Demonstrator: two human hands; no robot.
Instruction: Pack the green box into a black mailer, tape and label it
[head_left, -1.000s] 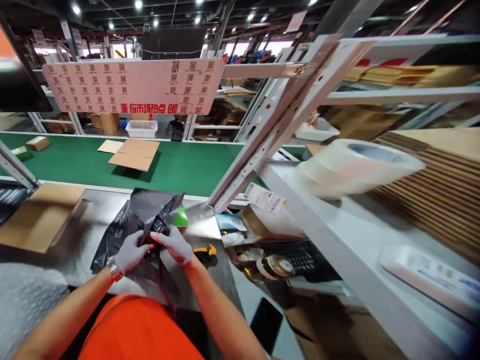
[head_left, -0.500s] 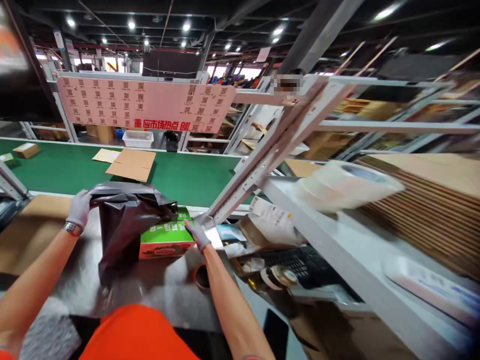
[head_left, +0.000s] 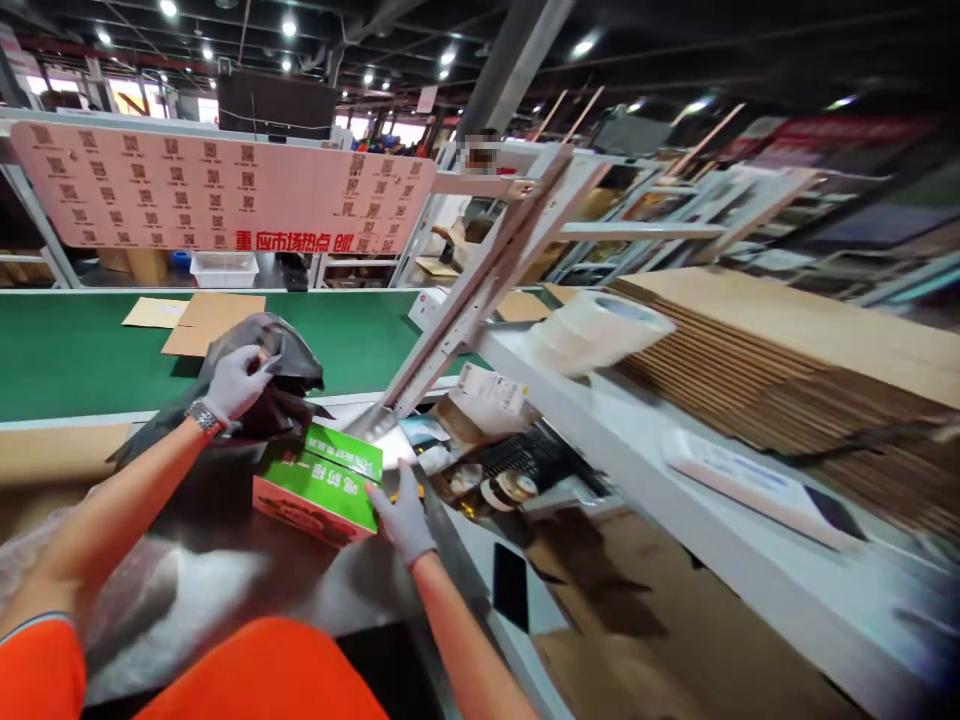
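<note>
**Hands, green box and black bag at a packing bench**

Right hand (head_left: 405, 515), gloved grey: fingers spread, palm laid flat against the near right end of the green box (head_left: 319, 488). Nothing is pinched.

Left hand (head_left: 234, 380), gloved grey, watch at the wrist: fingers curled, gripping a fold of the black bag (head_left: 259, 375) at its top edge, above and behind the box.

Green box: lies tilted on the steel bench (head_left: 225, 570), red band along its lower side, white lettering on the lid. Its far left corner meets the mouth of the black bag; whether that corner sits inside the bag cannot be told.

Black bag: crumpled, lifted by the left hand, its lower part draped on the bench.

Tape rolls (head_left: 495, 487): right of the box, near the keyboard (head_left: 525, 455), under the white shelf (head_left: 637, 420).

Paper slip (head_left: 489, 392): printed, hanging at the shelf edge.

Cardboard sheets (head_left: 787, 370): a flat stack on the shelf, far right.

Conveyor belt (head_left: 67, 350): green, behind the bench, bearing flattened cardboard (head_left: 210, 318).

Sign (head_left: 217, 195): pale board of code squares with red lettering, beyond the belt.
</note>
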